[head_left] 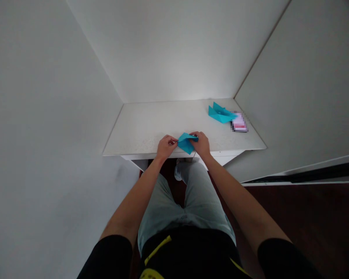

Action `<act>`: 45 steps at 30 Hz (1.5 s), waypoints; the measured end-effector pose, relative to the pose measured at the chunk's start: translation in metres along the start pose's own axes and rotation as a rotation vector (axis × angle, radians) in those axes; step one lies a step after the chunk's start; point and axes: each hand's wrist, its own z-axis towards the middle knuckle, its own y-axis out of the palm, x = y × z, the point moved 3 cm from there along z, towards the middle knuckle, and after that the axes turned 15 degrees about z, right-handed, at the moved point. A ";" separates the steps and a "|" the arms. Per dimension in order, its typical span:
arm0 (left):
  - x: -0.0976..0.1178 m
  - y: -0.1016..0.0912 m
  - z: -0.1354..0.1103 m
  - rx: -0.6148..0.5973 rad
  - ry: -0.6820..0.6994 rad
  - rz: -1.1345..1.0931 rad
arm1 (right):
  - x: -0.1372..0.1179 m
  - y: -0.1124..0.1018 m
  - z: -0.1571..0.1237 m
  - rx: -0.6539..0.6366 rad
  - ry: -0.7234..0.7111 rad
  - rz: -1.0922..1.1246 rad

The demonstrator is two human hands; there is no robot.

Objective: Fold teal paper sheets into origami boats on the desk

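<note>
A piece of folded blue paper (186, 144) is held between my two hands at the front edge of the white table (145, 124). My left hand (166, 147) pinches its left tip between thumb and fingers. On the other side, my right hand (201, 144) grips the right end, with the fingers over the top and part of the paper hidden beneath them. Farther back on the right stands a second blue folded paper shape (222, 113), which looks like a paper boat.
Beside the second paper shape lies a flat pinkish item (239, 123), blurred out by pixels. White walls enclose the table at the left, back and right. My legs are below its front edge, above a dark floor (308, 217).
</note>
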 end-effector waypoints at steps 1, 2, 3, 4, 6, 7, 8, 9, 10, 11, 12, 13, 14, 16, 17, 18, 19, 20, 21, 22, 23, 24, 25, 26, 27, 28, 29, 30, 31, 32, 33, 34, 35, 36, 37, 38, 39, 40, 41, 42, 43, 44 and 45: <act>0.000 0.000 0.000 -0.009 0.008 -0.007 | -0.002 0.003 0.001 0.022 0.019 -0.015; 0.000 0.000 0.000 -0.015 0.012 -0.014 | -0.003 0.004 0.001 0.043 0.034 -0.025; -0.001 0.000 0.000 -0.015 0.013 -0.019 | -0.003 0.005 0.002 0.059 0.043 -0.031; -0.001 0.000 0.000 -0.011 0.012 -0.021 | -0.003 0.005 0.002 0.061 0.041 -0.029; -0.002 0.000 0.000 0.001 0.003 -0.011 | -0.001 0.001 0.003 0.012 -0.002 -0.007; -0.002 0.000 0.001 0.006 -0.001 0.000 | 0.000 -0.001 0.003 -0.032 -0.041 0.008; -0.001 0.000 0.001 0.007 -0.004 0.014 | 0.001 -0.005 0.002 -0.082 -0.088 0.021; 0.000 0.001 0.001 0.004 -0.006 0.029 | 0.001 -0.009 0.000 -0.133 -0.139 0.027; 0.001 0.001 0.000 -0.003 -0.008 0.044 | 0.002 -0.014 -0.003 -0.186 -0.190 0.023; 0.002 0.001 0.000 -0.015 -0.008 0.059 | 0.002 -0.018 -0.007 -0.242 -0.239 0.007; 0.003 0.001 0.000 -0.031 -0.006 0.075 | 0.002 -0.023 -0.012 -0.299 -0.280 -0.023; 0.004 0.001 -0.001 -0.047 -0.003 0.093 | 0.002 -0.028 -0.018 -0.356 -0.310 -0.066; 0.005 0.001 -0.001 -0.062 -0.001 0.113 | 0.001 -0.033 -0.024 -0.412 -0.330 -0.117; 0.007 0.001 -0.001 -0.093 0.008 0.154 | -0.001 -0.040 -0.036 -0.509 -0.349 -0.218; 0.008 0.001 -0.001 -0.107 0.022 0.173 | -0.002 -0.043 -0.041 -0.544 -0.349 -0.259; 0.009 0.000 -0.001 -0.118 0.044 0.192 | -0.003 -0.044 -0.044 -0.569 -0.343 -0.290; 0.011 0.000 -0.001 -0.130 0.078 0.208 | -0.005 -0.044 -0.045 -0.583 -0.332 -0.310; 0.012 0.000 -0.001 -0.140 0.116 0.224 | -0.006 -0.043 -0.045 -0.582 -0.312 -0.322; 0.014 -0.001 -0.002 -0.148 0.151 0.244 | -0.007 -0.041 -0.043 -0.568 -0.285 -0.330; 0.015 -0.001 -0.003 -0.152 0.176 0.271 | -0.009 -0.038 -0.040 -0.544 -0.255 -0.337; 0.016 -0.001 -0.003 -0.154 0.191 0.305 | -0.010 -0.033 -0.036 -0.521 -0.228 -0.344; 0.016 0.000 -0.004 -0.158 0.199 0.342 | -0.010 -0.028 -0.032 -0.503 -0.207 -0.355; 0.017 0.000 -0.006 -0.160 0.203 0.379 | -0.011 -0.022 -0.028 -0.493 -0.193 -0.371; 0.018 0.001 -0.007 -0.164 0.206 0.415 | -0.011 -0.016 -0.024 -0.495 -0.187 -0.390; 0.019 0.002 -0.008 -0.169 0.211 0.444 | -0.011 -0.010 -0.021 -0.504 -0.187 -0.411; 0.019 0.003 -0.008 -0.176 0.214 0.467 | -0.009 -0.004 -0.017 -0.518 -0.191 -0.431; 0.020 0.004 -0.009 -0.183 0.217 0.485 | -0.008 0.001 -0.014 -0.528 -0.195 -0.450; 0.020 0.004 -0.009 -0.190 0.221 0.500 | -0.005 0.004 -0.010 -0.533 -0.198 -0.464; 0.020 0.005 -0.010 -0.199 0.229 0.510 | -0.002 0.007 -0.006 -0.536 -0.200 -0.474; 0.021 0.005 -0.010 -0.209 0.241 0.516 | 0.001 0.009 -0.001 -0.542 -0.199 -0.478; 0.021 0.005 -0.010 -0.218 0.255 0.518 | 0.004 0.011 0.003 -0.551 -0.196 -0.476; 0.021 0.005 -0.011 -0.227 0.268 0.517 | 0.007 0.012 0.008 -0.565 -0.191 -0.470; 0.022 0.005 -0.011 -0.233 0.278 0.511 | 0.009 0.013 0.012 -0.581 -0.187 -0.458; 0.022 0.005 -0.011 -0.235 0.285 0.502 | 0.010 0.013 0.015 -0.595 -0.185 -0.439; 0.022 0.005 -0.011 -0.235 0.288 0.491 | 0.010 0.012 0.017 -0.599 -0.189 -0.414; 0.022 0.005 -0.011 -0.232 0.288 0.478 | 0.009 0.011 0.017 -0.589 -0.200 -0.382; 0.022 0.005 -0.011 -0.228 0.284 0.466 | 0.007 0.008 0.016 -0.564 -0.218 -0.346; 0.022 0.005 -0.011 -0.221 0.278 0.453 | 0.005 0.003 0.014 -0.531 -0.240 -0.308; 0.023 0.005 -0.012 -0.214 0.271 0.441 | 0.002 -0.002 0.010 -0.499 -0.264 -0.275; 0.023 0.004 -0.012 -0.209 0.267 0.429 | 0.001 -0.007 0.005 -0.480 -0.287 -0.248; 0.023 0.004 -0.012 -0.207 0.268 0.417 | -0.001 -0.013 -0.001 -0.477 -0.308 -0.230; 0.024 0.003 -0.012 -0.211 0.275 0.406 | -0.001 -0.018 -0.006 -0.488 -0.325 -0.219; 0.024 0.002 -0.013 -0.220 0.283 0.394 | -0.001 -0.023 -0.011 -0.508 -0.341 -0.210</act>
